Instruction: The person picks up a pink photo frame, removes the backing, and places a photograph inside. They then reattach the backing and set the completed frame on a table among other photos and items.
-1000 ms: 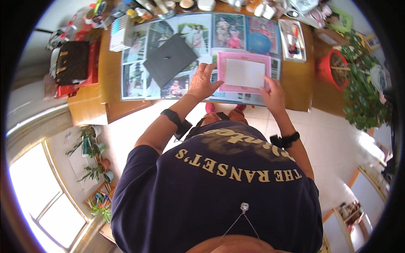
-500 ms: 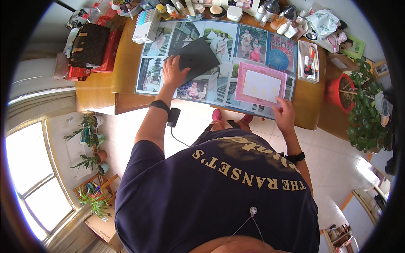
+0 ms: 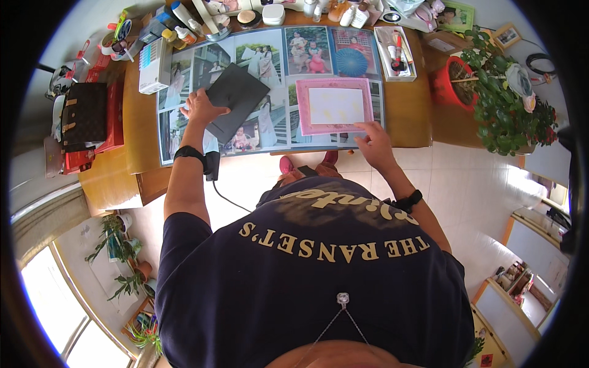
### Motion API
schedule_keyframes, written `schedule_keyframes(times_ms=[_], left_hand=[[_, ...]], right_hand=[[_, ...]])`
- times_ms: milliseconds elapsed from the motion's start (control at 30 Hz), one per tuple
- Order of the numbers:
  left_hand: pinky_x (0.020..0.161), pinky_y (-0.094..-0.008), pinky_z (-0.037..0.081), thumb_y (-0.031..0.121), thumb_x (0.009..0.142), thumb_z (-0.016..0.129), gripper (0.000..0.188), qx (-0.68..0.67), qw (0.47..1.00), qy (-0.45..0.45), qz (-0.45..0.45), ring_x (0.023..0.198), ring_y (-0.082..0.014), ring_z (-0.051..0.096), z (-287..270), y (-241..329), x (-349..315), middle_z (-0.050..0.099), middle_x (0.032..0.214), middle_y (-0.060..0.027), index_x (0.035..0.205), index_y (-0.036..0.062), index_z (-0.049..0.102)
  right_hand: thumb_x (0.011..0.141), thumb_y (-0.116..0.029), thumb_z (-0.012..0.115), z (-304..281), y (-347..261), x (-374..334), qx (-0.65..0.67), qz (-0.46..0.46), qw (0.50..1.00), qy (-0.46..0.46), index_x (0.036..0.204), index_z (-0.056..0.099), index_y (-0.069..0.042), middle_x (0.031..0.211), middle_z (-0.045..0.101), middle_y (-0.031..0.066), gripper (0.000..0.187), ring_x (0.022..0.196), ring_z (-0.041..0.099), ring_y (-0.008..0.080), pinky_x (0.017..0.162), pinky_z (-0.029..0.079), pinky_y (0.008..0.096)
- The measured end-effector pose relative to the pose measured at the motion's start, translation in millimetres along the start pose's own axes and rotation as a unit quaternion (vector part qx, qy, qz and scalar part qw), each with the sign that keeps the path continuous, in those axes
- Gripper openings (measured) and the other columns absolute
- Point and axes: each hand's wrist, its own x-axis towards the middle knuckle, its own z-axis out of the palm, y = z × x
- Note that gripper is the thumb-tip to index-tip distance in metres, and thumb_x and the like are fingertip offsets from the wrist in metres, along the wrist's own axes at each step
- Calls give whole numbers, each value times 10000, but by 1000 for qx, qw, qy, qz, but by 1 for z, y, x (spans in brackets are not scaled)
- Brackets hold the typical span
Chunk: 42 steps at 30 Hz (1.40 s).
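Note:
A flat black board point(image 3: 240, 98) lies tilted on the photo-covered desk top. At its left edge is my left hand point(image 3: 202, 109), fingers spread, with the thumb over the board; whether the fingers press on it is hard to tell. To the right lies a pink picture frame point(image 3: 304, 107) with a white sheet point(image 3: 336, 105) inside its border. Just below the frame's lower right corner is my right hand point(image 3: 374, 144), fingers loosely apart and holding nothing, the fingertips close to the frame's edge.
Under both things several large photos point(image 3: 254, 55) cover the wooden desk point(image 3: 408, 116). A white box point(image 3: 154, 67) stands back left, an open tray of small tools point(image 3: 392, 55) back right. Bottles and jars line the back. A red plant pot point(image 3: 453, 83) is at the right, a brown bag point(image 3: 84, 116) far left.
The whole view has shifted and turned. My left hand has slid from the top of the black board to its left edge. My right hand has drawn slightly back from the pink frame's corner.

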Motion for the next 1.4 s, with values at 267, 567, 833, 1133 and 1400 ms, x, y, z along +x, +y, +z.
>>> schedule_keyframes(times_ms=[267,567,833,1133,1400], left_hand=[[728,-302,460,294,703,792,437,-246,967,-41,50,813,-209,578,13,-55,24,585,837,-83,971,23,579],[690,-207,453,26,901,572,163,-564,753,-284,184,790,-55,558,-39,-1,-40,616,846,-7,1054,53,521],[679,-200,434,14,879,583,162,-420,776,-337,327,782,-43,532,-18,135,-52,608,850,9,1035,29,544],[727,-297,502,247,867,665,347,-441,867,-23,231,878,-154,616,-3,149,-55,646,1015,-94,1112,6,618],[673,-241,463,21,886,580,358,-495,845,-72,192,767,-86,548,52,152,-85,581,898,-23,1234,25,500]], right_hand=[[789,-51,630,1,0,-4,3,-19,1000,-15,1104,616,-44,1001,581,125,315,641,592,194,629,498,285],[892,-213,639,13,1,5,209,118,967,-83,1164,586,-20,1003,571,39,338,705,569,82,606,501,229],[956,-242,554,-2,3,11,444,273,841,-144,1071,612,-33,802,548,-34,245,690,484,53,651,429,209],[925,-181,573,-13,45,11,372,203,906,-22,1013,628,-10,787,535,-54,201,711,462,47,624,390,213],[910,-170,585,-12,63,30,256,185,949,2,998,631,12,773,587,-7,208,704,502,68,633,426,239]])
